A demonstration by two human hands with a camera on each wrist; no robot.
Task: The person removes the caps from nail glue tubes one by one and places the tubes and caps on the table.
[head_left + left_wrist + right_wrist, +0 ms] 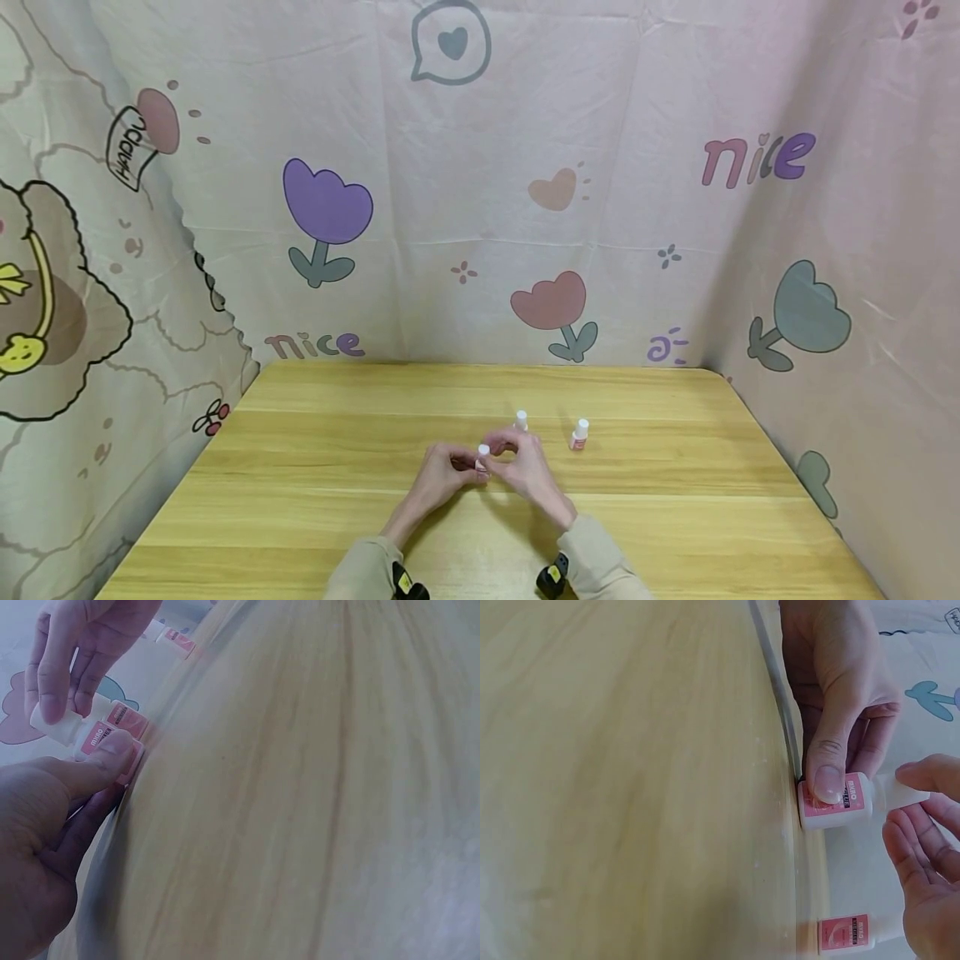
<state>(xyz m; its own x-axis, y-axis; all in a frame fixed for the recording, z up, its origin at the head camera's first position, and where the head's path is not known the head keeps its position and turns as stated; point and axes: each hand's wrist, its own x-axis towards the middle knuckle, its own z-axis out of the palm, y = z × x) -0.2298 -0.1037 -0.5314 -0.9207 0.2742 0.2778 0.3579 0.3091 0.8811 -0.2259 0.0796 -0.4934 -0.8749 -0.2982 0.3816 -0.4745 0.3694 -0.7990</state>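
A small white glue bottle point(836, 801) with a pink label stands upright on the wooden table, a white cap point(900, 793) on top. My left hand point(444, 473) grips the bottle's body, its thumb pressed on the label. From the other side, my right hand point(527, 468) pinches the cap between thumb and fingers. Just behind the right hand is a second glue bottle point(521, 418), its lower part hidden in the head view. The third glue bottle point(579, 436) stands upright, further right and apart from both hands.
The light wooden table point(300, 467) reaches back to a printed cloth point(450, 167) hung along its far edge. More cloth hangs at the left and right sides. Dark wrist cameras point(553, 575) sit over the beige sleeves point(600, 558).
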